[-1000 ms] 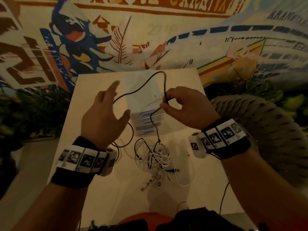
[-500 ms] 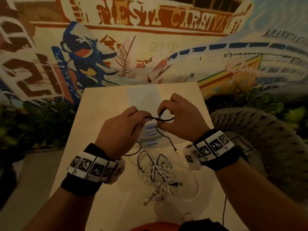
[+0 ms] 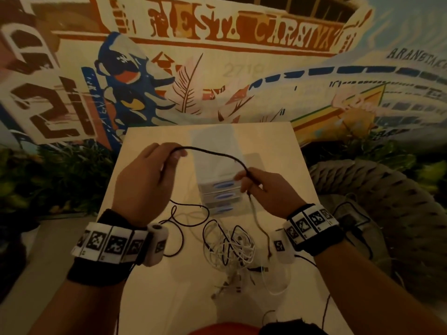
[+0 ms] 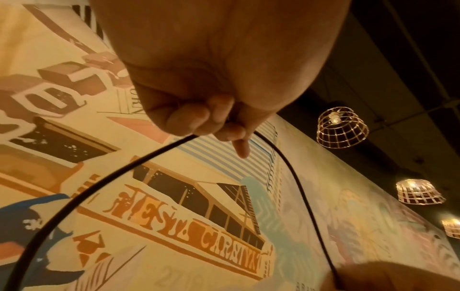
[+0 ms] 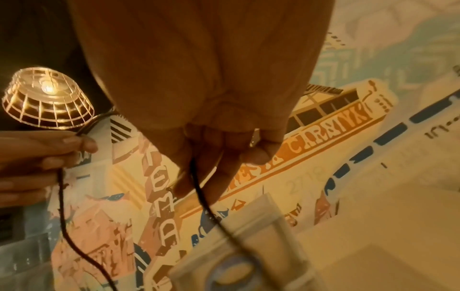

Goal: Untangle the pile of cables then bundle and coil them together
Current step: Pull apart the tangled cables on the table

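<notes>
Black cable (image 3: 212, 153) arches above the table (image 3: 154, 298) between two pinches: the left hand (image 3: 142, 182) grips one point with curled fingertips (image 4: 219, 116), the right hand (image 3: 268, 192) clamps another, the free end dangling below it. Its remaining length trails down into the tangled pile of white and black cables (image 3: 232, 250) lying near the table's middle. Best to feed it hand over hand, keeping light tension, so loops slide free rather than tighten. A plastic drawer box (image 3: 220, 189) stands just behind.
</notes>
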### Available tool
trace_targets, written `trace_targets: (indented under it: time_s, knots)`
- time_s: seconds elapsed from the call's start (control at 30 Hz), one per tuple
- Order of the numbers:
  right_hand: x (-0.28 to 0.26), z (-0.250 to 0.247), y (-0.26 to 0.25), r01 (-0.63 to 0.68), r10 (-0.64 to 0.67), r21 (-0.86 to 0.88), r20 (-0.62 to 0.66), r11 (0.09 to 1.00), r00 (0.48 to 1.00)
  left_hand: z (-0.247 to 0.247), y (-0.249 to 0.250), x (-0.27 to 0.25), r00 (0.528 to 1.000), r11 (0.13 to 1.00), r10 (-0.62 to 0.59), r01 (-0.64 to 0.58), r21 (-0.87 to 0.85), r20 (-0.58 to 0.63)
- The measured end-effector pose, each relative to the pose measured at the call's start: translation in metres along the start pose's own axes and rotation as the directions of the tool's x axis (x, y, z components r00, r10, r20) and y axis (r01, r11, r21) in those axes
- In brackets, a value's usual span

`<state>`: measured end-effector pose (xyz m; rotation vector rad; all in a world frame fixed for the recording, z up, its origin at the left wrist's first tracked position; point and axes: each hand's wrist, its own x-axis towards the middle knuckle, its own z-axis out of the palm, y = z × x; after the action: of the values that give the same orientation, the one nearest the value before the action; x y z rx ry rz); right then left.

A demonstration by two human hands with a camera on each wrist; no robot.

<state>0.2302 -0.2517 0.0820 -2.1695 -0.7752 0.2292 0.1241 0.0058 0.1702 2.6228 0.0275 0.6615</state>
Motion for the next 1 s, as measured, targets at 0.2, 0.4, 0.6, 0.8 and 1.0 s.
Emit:
trace_targets:
  time_s: [0.2, 0.4, 0.6, 0.8, 1.0]
  knots:
    - [-0.018, -0.030, 0.042, 0.005, -0.029, -0.269, -0.086, 0.963, 0.996, -0.017, -0.030, -0.002, 0.963, 0.974, -0.224, 0.215, -0.071, -0.151]
    - [-0.042, -0.048, 0.027, -0.101, 0.101, -0.016, -0.001, 0.995, 0.995, -0.032, -0.040, -0.010, 0.967, 0.966, -0.230, 0.213, -0.145, -0.110]
    - [-0.019, -0.011, -0.062, 0.056, -0.060, 0.054, 0.087, 0.997, 0.994, -0.020, 0.006, -0.012, 0.989, 0.973, 0.093, -0.066, -0.221, 0.114]
    - [0.001, 0.009, -0.061, 0.008, -0.004, 0.127, -0.029, 0.992, 1.000, -0.041, 0.019, -0.012, 0.995, 0.945, 0.099, -0.098, -0.313, -0.012]
    - [-0.013, -0.035, 0.006, -0.186, 0.186, -0.004, -0.069, 0.982, 0.980, -0.074, -0.013, -0.023, 0.976, 0.949, -0.060, -0.008, -0.314, -0.208]
